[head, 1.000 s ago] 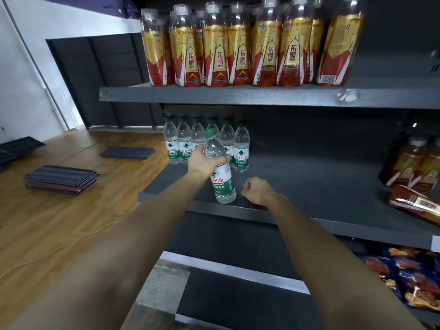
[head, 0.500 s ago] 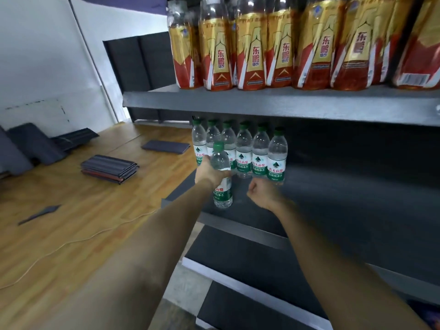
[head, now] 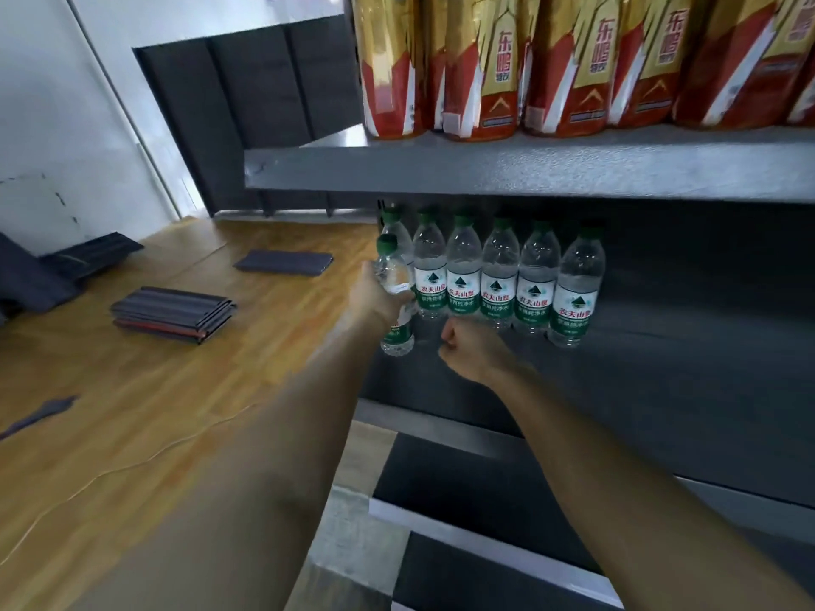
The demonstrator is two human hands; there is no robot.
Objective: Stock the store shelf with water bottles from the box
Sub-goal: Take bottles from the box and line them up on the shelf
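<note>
Six clear plastic water bottles w/ green caps (head: 498, 275) stand in a row at the back of the dark grey metal shelf (head: 688, 355). One more clear bottle (head: 394, 297) is in the left hand (head: 379, 297), fingers wrapped round it, just in front of the row's left end, bottom near the shelf. Right hand (head: 469, 348) is a fist, holding nothing. Lots of bare shelf left, so prob. early. Box isn't in view.

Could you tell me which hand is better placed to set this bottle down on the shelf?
Left: the left hand already grips the water bottle beside the row; the right hand holds nothing.
</note>
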